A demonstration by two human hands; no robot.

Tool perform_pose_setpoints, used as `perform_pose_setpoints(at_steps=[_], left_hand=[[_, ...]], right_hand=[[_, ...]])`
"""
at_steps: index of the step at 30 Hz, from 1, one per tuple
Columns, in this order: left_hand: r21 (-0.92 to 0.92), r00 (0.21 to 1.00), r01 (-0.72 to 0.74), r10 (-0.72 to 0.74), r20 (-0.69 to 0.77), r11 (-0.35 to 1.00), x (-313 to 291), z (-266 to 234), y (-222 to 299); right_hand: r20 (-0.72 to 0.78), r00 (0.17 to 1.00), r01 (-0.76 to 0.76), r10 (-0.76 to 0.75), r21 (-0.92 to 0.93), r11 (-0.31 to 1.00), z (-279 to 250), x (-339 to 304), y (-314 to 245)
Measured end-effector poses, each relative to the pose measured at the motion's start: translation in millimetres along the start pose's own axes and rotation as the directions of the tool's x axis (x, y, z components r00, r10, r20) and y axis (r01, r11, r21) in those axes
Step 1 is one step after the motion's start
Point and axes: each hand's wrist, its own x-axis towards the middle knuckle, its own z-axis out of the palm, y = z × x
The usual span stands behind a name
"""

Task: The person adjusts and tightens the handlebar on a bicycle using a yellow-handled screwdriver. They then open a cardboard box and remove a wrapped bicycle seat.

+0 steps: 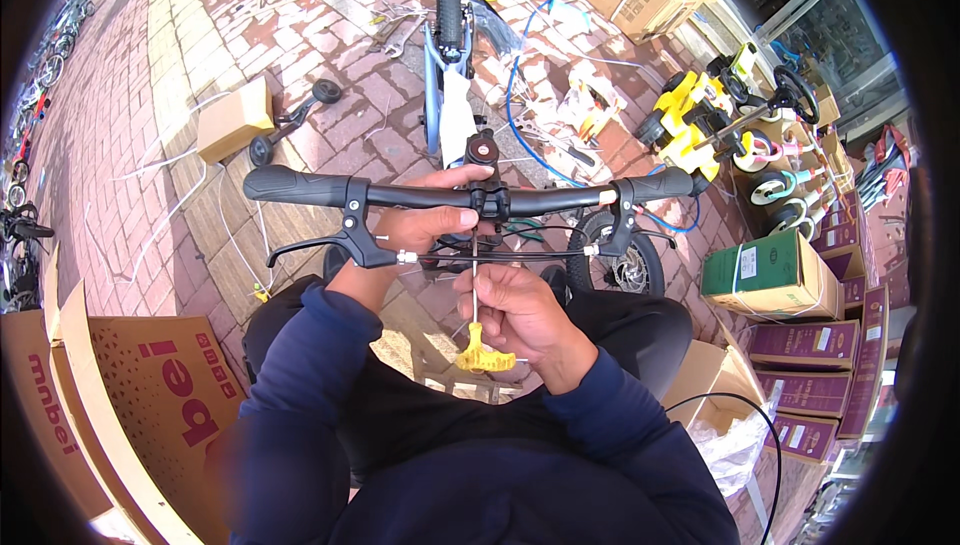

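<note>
A black bicycle handlebar [555,202] with rubber grips and brake levers [335,240] lies across the view in front of me. My left hand [415,227] is wrapped round the bar just left of the stem clamp [490,199], thumb on the near side and fingers beyond. In my right hand [525,313] is a T-handled hex key [482,354] with a yellow grip. Its thin shaft points straight up to the clamp; whether the tip sits in a bolt cannot be made out. Beyond the stem stretches the light blue and white bicycle frame [456,110].
A wheel with a disc rotor [622,257] is right of my hands. Loose tools [400,37] and a blue cable [512,110] lie on the brick paving. Cardboard boxes [160,395] stand at near left, more boxes [775,280] and yellow ride-on toys [690,125] at right.
</note>
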Motion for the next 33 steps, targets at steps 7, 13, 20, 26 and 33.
perform_pose_setpoints(at_steps=[7,13,20,26,33], left_hand=[[-0.029,0.999,0.013,-0.011,0.049,1.0,2,-4,-2],[0.007,0.996,0.037,-0.037,0.075,0.999,4,-5,1],[-0.029,0.997,0.047,-0.045,0.066,0.998,-1,0,5],[-0.045,0.997,0.027,-0.023,0.07,0.999,2,-2,-1],[-0.043,0.998,-0.013,0.016,0.069,0.999,2,-1,-1]], right_hand=[[-0.134,0.99,-0.071,0.045,-0.197,0.978,-4,2,5],[0.025,0.999,-0.028,0.029,-0.008,1.0,-18,-1,4],[0.002,0.999,0.039,-0.039,-0.087,0.995,-18,4,9],[-0.164,0.986,0.003,-0.022,-0.114,0.993,-11,-1,7],[-0.066,0.997,0.03,-0.036,-0.099,0.995,-20,1,3]])
